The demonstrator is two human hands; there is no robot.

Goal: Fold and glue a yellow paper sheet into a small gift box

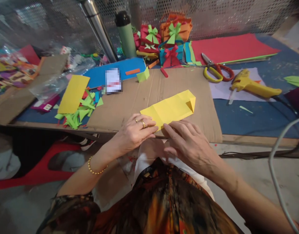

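Observation:
A creased strip of yellow paper (pixel 171 107) lies aslant on the brown cardboard sheet (pixel 115 113), its far right end folded up into a small flap. My left hand (pixel 137 130) grips the paper's near left corner, fingers together over it and the thumb mostly hidden. Along the near edge, my right hand (pixel 188 139) rests with its fingers stretched out and touching the paper; its thumb is apart, below the table edge. Just beyond the paper sits a small folded green piece (pixel 143 75).
Scissors (pixel 216 70) and a yellow glue gun (pixel 255 85) lie to the right, near red sheets (pixel 229 47). Green scraps (pixel 77 112) and a yellow sheet (pixel 73 94) are at left. Behind stand a green bottle (pixel 127 37), a steel flask (pixel 98 29) and paper bags with bows (pixel 172 53).

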